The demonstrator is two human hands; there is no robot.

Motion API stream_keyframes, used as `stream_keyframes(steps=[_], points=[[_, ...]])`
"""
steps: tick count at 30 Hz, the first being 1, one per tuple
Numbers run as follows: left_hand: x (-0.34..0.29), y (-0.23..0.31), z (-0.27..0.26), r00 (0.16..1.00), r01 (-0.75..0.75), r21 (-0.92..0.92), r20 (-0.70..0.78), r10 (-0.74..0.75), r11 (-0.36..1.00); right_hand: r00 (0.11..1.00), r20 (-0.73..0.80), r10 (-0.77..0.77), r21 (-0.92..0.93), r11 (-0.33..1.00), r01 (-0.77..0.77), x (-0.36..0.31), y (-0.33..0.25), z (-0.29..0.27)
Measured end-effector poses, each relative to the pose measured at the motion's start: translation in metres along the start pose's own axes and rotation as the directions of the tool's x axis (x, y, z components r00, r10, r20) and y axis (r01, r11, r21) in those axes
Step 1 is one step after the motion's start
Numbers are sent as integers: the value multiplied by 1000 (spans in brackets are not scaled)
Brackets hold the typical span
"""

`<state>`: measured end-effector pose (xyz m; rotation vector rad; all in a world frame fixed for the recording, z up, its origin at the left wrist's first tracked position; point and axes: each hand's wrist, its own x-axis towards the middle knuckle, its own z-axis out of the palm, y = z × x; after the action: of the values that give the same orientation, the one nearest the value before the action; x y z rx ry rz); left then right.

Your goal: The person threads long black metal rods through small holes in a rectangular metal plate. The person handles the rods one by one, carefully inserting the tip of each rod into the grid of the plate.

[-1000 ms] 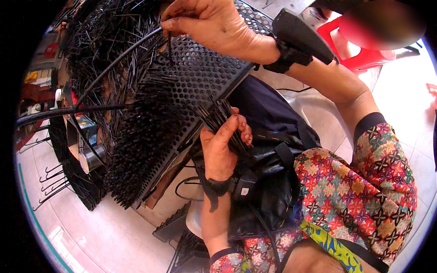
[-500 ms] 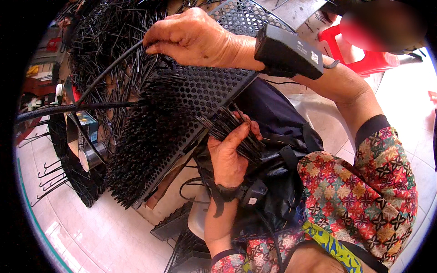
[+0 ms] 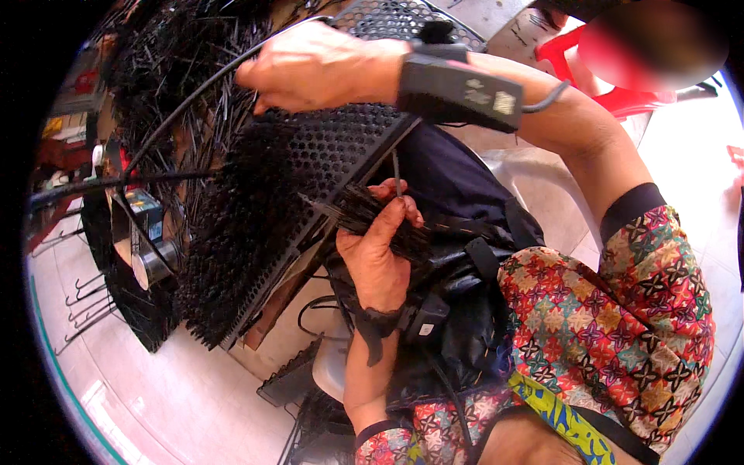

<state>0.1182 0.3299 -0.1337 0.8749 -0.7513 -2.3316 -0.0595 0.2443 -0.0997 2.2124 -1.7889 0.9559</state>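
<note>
Bundle of thin black stiff bristle strands [image 3: 358,208], loosely fanned at its ends, sits in the left hand [image 3: 378,260] at the centre of the view, above the dark cloth and shiny black covering [image 3: 465,310] over the person's lap. That hand is closed around the strands, its thumb pressed across them, and one thin grey strip [image 3: 396,172] stands up beside its fingers. Above and to the left, the right hand [image 3: 310,68] is blurred, its fingers bent and only partly closed; whether it has hold of anything, I cannot tell. It is over a black plate full of round holes [image 3: 333,147] — the plate slants across the view, its left part thickly covered with upright black bristle tufts [image 3: 240,217]. Behind the tufts spreads a tangled heap of loose black strands [image 3: 167,81]. A dark curved rod [image 3: 186,101] arches over that heap, near the right hand. Farther left are a silver metal cylinder [image 3: 153,267] and a row of thin black hooks [image 3: 87,304] above a pale tiled floor [image 3: 170,395]. A black box [image 3: 461,89] is strapped at the right wrist; a red plastic stool [image 3: 639,102] stands at upper right.
</note>
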Motion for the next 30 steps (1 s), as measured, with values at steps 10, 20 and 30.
stream_keyframes(steps=[10,20,30], points=[[2,-7,-15,975,-212,43,-53,214,976,722,14,692,105,717,-689,-115,69,-51],[0,-1,-26,952,-285,156,-74,299,946,584,333,740,583,325,-745,-110,71,-44],[-6,5,-39,947,-301,32,-103,303,953,626,216,749,291,562,-774,-95,39,-15]])
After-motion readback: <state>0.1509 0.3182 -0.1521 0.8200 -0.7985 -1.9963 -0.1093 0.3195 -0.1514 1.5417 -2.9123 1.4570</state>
